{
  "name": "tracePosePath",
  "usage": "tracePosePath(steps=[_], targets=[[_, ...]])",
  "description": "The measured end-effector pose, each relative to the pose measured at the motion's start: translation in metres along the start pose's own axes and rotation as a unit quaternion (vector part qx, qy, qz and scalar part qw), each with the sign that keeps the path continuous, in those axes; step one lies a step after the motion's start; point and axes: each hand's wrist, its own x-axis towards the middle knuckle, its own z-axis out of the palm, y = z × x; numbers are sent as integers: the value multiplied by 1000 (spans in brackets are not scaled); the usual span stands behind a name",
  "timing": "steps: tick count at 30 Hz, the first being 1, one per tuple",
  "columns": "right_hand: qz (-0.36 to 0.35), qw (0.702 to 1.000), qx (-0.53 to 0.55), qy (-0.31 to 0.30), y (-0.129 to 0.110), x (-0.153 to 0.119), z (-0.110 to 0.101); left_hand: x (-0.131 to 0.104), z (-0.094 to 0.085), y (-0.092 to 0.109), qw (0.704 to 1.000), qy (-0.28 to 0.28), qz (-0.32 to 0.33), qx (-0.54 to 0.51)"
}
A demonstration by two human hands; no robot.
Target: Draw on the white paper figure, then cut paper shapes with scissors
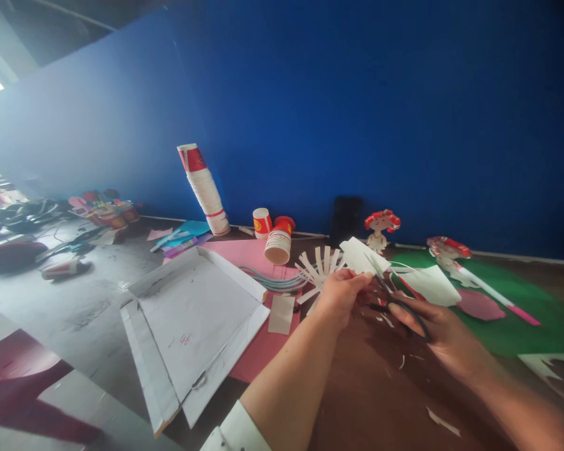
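My left hand pinches a white piece of paper by its lower edge, holding it above the brown table. In my right hand is a pair of black-handled scissors, with fingers through the handles. The scissors' blades point up and left, against the paper's right part. Just left of the paper lies a fan of cut paper strips. Right of the scissors rests another cut white piece with a red edge. Small paper scraps lie on the table below my hands.
A white box lid lies on the left over pink paper. A tall leaning stack of paper cups and several more cups stand by the blue wall. Two small paper figures, a pink-tipped marker and green paper are at right.
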Motion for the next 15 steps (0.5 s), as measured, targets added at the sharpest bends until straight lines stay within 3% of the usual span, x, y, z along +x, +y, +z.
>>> tracePosePath(steps=[15], targets=[[-7, 1000, 12, -6, 9, 0, 0, 2, -2, 1, 1000, 11, 11, 11]])
